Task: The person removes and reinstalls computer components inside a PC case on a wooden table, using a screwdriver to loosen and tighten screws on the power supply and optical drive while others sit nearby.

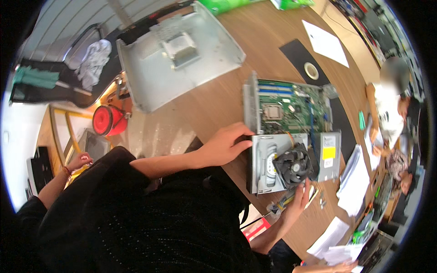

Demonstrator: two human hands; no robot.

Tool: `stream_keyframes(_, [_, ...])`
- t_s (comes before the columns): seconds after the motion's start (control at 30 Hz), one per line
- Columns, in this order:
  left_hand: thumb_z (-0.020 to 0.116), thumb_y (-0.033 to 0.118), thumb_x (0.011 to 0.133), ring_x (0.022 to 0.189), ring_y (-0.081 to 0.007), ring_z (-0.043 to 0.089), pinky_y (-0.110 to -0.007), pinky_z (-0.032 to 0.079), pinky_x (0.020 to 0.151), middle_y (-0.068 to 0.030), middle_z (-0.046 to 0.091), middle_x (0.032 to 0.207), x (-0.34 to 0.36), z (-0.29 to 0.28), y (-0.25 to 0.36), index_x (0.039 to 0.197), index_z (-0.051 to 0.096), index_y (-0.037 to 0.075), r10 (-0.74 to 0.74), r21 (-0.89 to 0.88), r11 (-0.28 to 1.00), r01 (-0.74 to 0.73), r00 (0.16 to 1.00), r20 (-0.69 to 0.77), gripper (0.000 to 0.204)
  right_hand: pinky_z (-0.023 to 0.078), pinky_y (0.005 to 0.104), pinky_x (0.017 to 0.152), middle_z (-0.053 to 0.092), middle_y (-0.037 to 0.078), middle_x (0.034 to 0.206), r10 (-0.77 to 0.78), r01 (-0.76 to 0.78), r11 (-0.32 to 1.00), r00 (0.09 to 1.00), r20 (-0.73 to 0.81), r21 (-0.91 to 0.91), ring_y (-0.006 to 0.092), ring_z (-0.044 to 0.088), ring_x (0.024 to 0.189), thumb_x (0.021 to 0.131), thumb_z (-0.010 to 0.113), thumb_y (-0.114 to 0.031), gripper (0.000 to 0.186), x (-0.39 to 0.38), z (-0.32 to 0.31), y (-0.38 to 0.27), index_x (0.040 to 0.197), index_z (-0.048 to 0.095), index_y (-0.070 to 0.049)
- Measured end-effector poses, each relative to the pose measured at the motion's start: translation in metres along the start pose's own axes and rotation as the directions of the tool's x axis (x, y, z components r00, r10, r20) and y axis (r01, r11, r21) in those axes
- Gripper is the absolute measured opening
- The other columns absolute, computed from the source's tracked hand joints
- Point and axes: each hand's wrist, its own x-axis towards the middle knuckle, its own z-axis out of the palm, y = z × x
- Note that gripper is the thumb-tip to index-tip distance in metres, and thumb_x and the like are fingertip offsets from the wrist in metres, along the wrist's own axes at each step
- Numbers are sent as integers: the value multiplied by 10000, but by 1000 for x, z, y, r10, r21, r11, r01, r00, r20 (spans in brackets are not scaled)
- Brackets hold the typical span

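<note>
An opened computer case (253, 159) lies on the wooden table, its green motherboard (296, 109) exposed at the far end. My left hand (223, 146) reaches its left edge, fingers stretched and thumb apart, with the fingertips touching the metal. Over the near half of the case, a black cooling fan (295, 166) sits tilted beside a metal drive bay. My right hand (298, 200) has its thumb and fingertips closed on the fan's near edge. Close by that hand is a bundle of cables (281, 204), partly hidden and blurred.
A detached metal cover (182, 68) lies at the far left of the table. A tape roll (311, 71) rests on a black mat, near a white sheet (325, 43). Papers (355, 182) spread along the right. Other people work at right; a red bucket (109, 120) stands left.
</note>
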Motion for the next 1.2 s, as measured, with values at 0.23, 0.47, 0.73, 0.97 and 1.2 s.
stream_keyframes(0.23, [658, 162, 901, 821, -343, 630, -405, 504, 686, -152, 611, 912, -26, 27, 10, 1066, 607, 19, 56, 147, 988, -52, 998, -22, 223, 388, 287, 991, 627, 71, 1200, 2, 11, 994, 992, 129, -107, 141, 556, 1094, 987, 539, -219, 406, 56, -39, 0, 1302, 556, 37])
stream_keyframes(0.47, [648, 147, 897, 819, -301, 684, -362, 568, 674, -152, 687, 985, -29, 46, 18, 1105, 629, -19, 236, 352, 906, -234, 971, 39, 267, 421, 260, 917, 648, 41, 1105, -42, 54, 996, 985, 167, -65, 109, 571, 1009, 996, 522, -228, 363, 100, -20, -19, 1270, 580, 3])
stream_keyframes(0.73, [642, 53, 889, 747, -224, 656, -314, 524, 687, -120, 688, 853, 16, -38, 22, 916, 694, -7, 433, 488, 838, -244, 842, -323, 84, 319, 195, 571, 485, -21, 693, -80, 101, 988, 982, 174, -116, 53, 445, 632, 961, 555, -334, 456, 92, -54, -61, 1284, 564, -12])
stream_keyframes(0.97, [575, 117, 968, 774, -91, 564, -240, 451, 724, -29, 650, 838, 30, -41, -31, 929, 657, -24, -81, 72, 992, 101, 966, -244, 168, 311, 201, 533, 484, 5, 725, -384, 383, 923, 922, -41, -30, 60, 426, 607, 991, 474, -362, 404, 89, -61, -112, 1143, 574, -2])
stream_keyframes(1.2, [638, 81, 898, 703, -173, 581, -280, 438, 582, -84, 629, 758, 24, -25, -28, 850, 636, -4, 85, 175, 984, -30, 946, -312, 97, 398, 218, 576, 530, 47, 885, -468, 419, 821, 883, 38, 388, 86, 491, 739, 1030, 442, -366, 325, 124, -65, -135, 1129, 542, -73])
